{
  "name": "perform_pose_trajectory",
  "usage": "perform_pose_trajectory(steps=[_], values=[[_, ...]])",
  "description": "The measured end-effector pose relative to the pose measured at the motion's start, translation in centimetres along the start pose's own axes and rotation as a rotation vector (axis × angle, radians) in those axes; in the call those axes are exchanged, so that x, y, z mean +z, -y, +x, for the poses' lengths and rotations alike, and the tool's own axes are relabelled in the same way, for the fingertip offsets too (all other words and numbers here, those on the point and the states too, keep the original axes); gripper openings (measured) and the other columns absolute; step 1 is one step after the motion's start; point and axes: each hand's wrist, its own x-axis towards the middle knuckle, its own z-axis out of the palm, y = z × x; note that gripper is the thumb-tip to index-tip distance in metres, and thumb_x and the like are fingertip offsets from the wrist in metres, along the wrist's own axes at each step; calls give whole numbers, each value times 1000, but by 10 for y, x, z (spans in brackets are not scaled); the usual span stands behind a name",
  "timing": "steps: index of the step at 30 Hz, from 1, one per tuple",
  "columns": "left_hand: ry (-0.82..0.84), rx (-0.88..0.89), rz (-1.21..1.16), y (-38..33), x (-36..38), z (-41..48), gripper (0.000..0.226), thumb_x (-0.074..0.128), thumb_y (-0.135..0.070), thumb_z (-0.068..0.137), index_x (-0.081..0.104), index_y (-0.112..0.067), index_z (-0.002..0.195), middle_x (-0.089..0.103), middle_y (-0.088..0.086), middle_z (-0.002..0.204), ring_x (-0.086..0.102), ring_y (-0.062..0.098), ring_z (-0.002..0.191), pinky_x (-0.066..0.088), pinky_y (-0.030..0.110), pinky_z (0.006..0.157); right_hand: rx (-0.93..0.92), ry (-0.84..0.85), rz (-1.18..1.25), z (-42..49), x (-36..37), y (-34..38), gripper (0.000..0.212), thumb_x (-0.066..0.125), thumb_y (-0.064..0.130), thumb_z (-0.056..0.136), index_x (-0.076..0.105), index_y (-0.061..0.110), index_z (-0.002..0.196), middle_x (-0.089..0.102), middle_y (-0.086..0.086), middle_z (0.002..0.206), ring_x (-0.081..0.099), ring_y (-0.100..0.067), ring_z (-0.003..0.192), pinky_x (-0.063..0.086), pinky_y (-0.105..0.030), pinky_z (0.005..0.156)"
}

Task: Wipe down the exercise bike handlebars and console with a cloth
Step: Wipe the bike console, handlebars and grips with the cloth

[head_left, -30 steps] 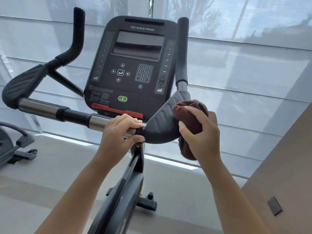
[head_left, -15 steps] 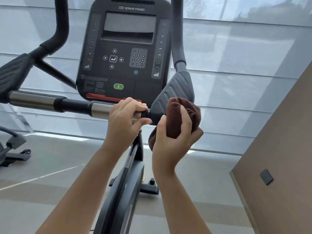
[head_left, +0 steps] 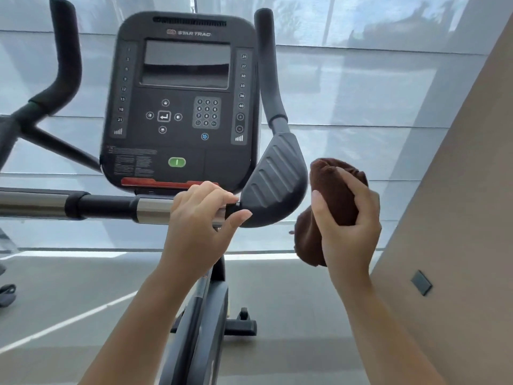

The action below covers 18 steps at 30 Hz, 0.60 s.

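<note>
Although the cloth is clear of the bike, the layout is this:
Right hand: the right hand (head_left: 351, 218) is clenched round a bunched brown cloth (head_left: 330, 195), held in the air just off the ribbed elbow pad (head_left: 273, 184), at that pad's 3 o'clock; a narrow gap shows between them.
Left hand: the left hand (head_left: 201, 218) is wrapped over the chrome crossbar (head_left: 151, 208) where it meets the pad, thumb reaching under at the pad's 8 o'clock.
Console: the Star Trac console (head_left: 180, 101) stands at 12 o'clock from the left hand, its keypad (head_left: 206, 112) and green start button (head_left: 176, 162) facing the camera.
Upright grips: the right grip (head_left: 268, 65) rises at the pad's 12 o'clock; the left grip (head_left: 66, 56) is at the console's 9 o'clock.
Stage: probably between strokes on the pad, though motion blur makes this uncertain.
Risk: a loose tail of cloth hangs below the fist and could snag or slip free if the hold slackens.
Risk: wiping the console with pressure could press the green button or keys.
Risk: the left hand covers part of the bar, so that patch may go unwiped.
</note>
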Motion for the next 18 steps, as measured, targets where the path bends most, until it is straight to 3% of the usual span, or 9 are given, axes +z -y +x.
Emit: perform_pose_trajectory(steps=[4, 10, 14, 18], values=[[5, 107, 89, -10, -4, 27, 36, 51, -37, 83, 68, -7, 91, 67, 7, 92, 59, 26, 88, 34, 32, 84, -30, 87, -16, 50, 0, -13, 40, 72, 14, 76, 58, 34, 107, 52, 0, 108, 50, 15, 94, 34, 2, 80], [82, 130, 137, -7, 11, 96, 34, 64, -31, 82, 65, -7, 106, 63, 7, 107, 57, 26, 101, 44, 43, 89, -119, 335, 4, 83, 28, -39, 40, 73, 13, 74, 58, 38, 102, 57, -1, 103, 51, 11, 92, 38, -2, 82], [74, 78, 102, -1, 32, 142, 36, 68, -24, 81, 63, -7, 112, 61, 7, 114, 55, 24, 107, 43, 38, 92, -142, 371, 91, 117, 39, -59, 46, 75, 12, 73, 56, 45, 98, 58, 2, 102, 52, 11, 93, 38, -1, 79], [121, 28, 104, 10, 55, 177, 40, 66, -29, 82, 58, -11, 117, 57, 1, 121, 55, 19, 106, 44, 39, 91, -163, 375, 191, 166, 63, -78, 45, 75, 13, 73, 56, 39, 106, 56, 4, 107, 52, 10, 95, 37, -1, 79]])
